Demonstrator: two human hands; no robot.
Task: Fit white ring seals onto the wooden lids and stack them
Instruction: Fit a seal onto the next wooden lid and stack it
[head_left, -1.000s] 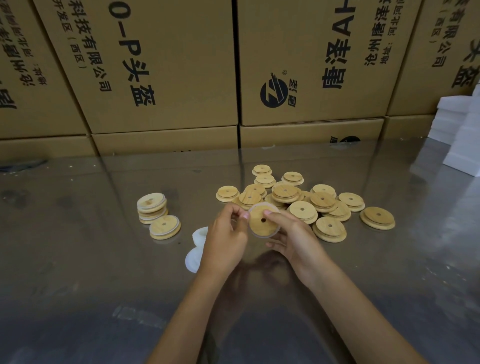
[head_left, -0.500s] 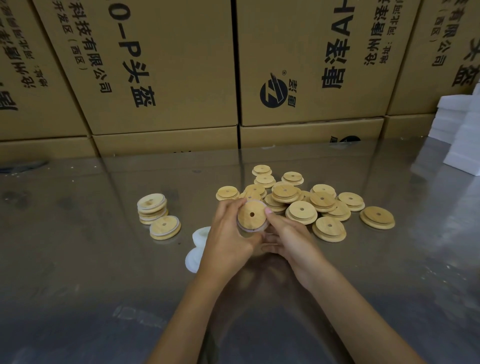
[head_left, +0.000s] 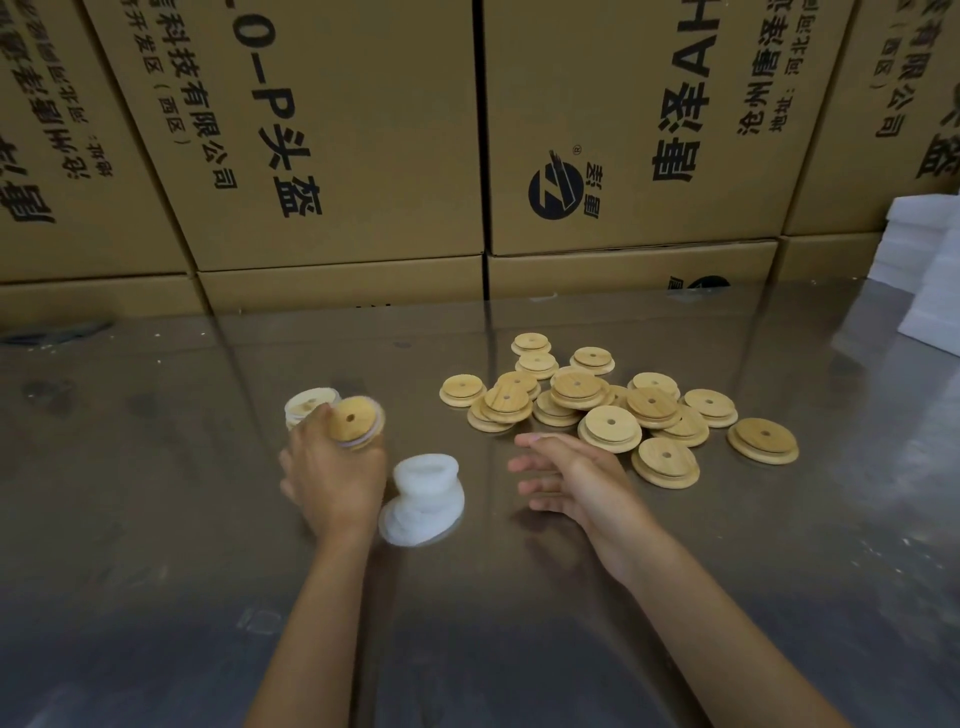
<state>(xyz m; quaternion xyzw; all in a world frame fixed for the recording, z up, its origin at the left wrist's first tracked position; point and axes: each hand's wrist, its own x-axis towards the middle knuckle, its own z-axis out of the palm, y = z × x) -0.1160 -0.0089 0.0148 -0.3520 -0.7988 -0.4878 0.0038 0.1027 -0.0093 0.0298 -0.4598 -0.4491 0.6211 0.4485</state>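
Lids (head_left: 613, 410) of bare wood lay heaped on the steel surface (head_left: 156, 519) at about two o'clock. The left hand (head_left: 332, 478) gripped a sealed lid (head_left: 357, 420) at ten o'clock, just beside a short stack (head_left: 306, 404). White ring seals (head_left: 422, 499) lay between the hands. The right hand (head_left: 576, 478) hovered with fingers relaxed, holding nothing.

Dim, warm light; the steel tabletop (head_left: 156, 493) throws soft glare, the left hand (head_left: 332, 478) smears with motion blur, edges bow.
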